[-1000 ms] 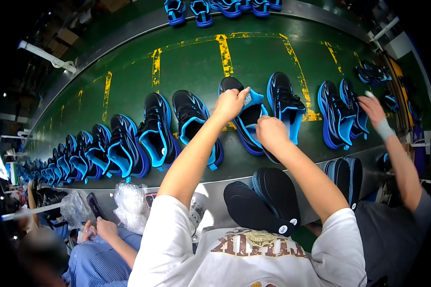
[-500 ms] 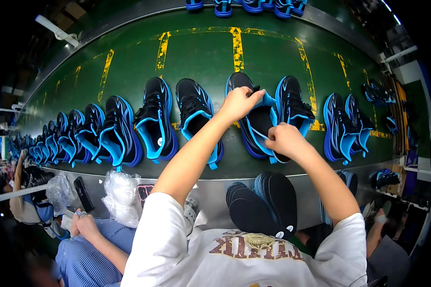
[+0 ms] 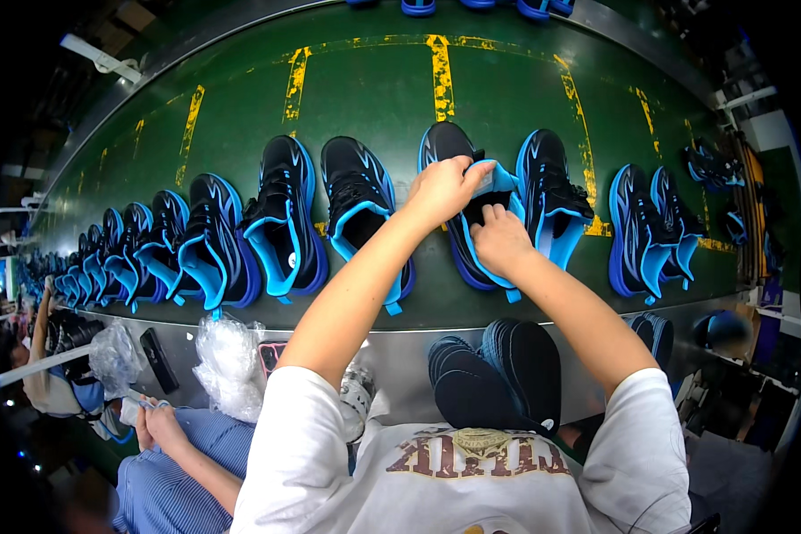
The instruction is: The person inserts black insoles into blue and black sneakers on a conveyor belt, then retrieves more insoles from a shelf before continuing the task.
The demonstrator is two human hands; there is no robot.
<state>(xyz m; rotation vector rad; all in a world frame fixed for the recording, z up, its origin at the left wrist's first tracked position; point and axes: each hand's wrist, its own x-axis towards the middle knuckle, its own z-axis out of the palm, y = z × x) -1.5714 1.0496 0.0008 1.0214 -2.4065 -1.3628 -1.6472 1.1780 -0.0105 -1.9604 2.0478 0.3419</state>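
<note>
My left hand (image 3: 443,191) is closed in a pinch on the raised tongue of a black and blue sneaker (image 3: 442,142), drawing its mouth wide. Inside that mouth is my right hand (image 3: 504,240), fingers reaching forward with the tips a little apart; nothing shows between them. What lies under this hand in the shoe is hidden. Close on the right stands a matching sneaker (image 3: 543,165), and another sneaker (image 3: 354,169) is to the left of my left forearm. Black insoles (image 3: 521,369) are stacked in a fan before my chest.
Similar sneakers (image 3: 214,222) line the green belt (image 3: 374,89) leftward, and another pair (image 3: 630,222) stands right. Along the metal ledge lie clear plastic bags (image 3: 225,356) and a dark phone (image 3: 158,360). A seated person in striped blue clothing (image 3: 191,454) is at my left.
My right hand has moved from the sneaker's heel forward into its mouth. The insole edge that showed at the heel is out of sight. My left hand keeps the tongue.
</note>
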